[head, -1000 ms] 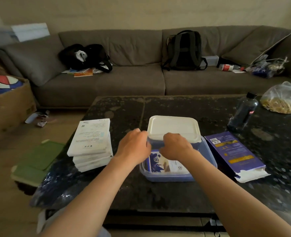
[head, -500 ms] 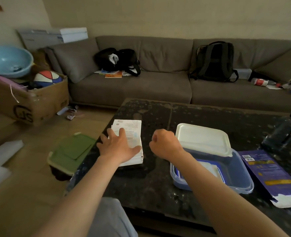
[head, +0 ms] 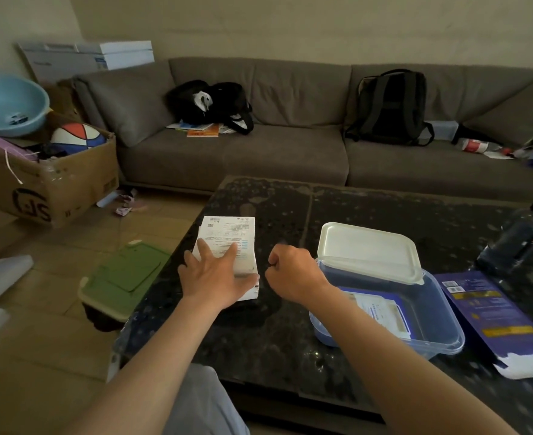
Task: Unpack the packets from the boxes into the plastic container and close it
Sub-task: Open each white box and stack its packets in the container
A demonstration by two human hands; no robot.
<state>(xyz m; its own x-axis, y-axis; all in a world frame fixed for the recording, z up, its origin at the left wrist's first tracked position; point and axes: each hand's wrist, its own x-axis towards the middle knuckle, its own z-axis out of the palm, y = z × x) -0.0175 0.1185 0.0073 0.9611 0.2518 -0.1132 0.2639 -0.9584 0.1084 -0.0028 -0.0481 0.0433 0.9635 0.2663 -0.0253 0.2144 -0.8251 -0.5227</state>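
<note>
While a brown cardboard box (head: 55,189) stands on the floor far to the left of the fingers, and a flat green board (head: 124,274) lies nearer, just off the left edge of the dark speckled stone table (head: 274,324), the left hand (head: 218,274) rests palm down on a stack of flat white printed boxes (head: 230,227). Its fingers (head: 202,249) are straight and spread apart on the near half of the top box, so the printed far end of the stack shows beyond the fingertips. The thumb reaches to the right along the stack's near right corner; whether it presses the side of the stack cannot be told. Just right of that thumb, and apart from the stack, the right hand (head: 293,271) is over the table with its fingers curled together into a loose fist, and nothing shows inside them. Just beside that fist, on its right, sits a clear blue-tinted rectangular plastic container (head: 447,312), and the right forearm crosses over its near left corner. A white-and-blue packet (head: 381,312) lies flat on the container's floor, to the right of the curled fingers and nearer the person. A white plastic lid (head: 368,249) rests across the container's far part, level with the fist and to its right, leaving the near part uncovered. Further right of the fingers, a flattened purple cardboard box (head: 484,312) with a torn white end lies just beside the container's right wall, and a dark plastic bottle (head: 516,243) stands beyond it.
</note>
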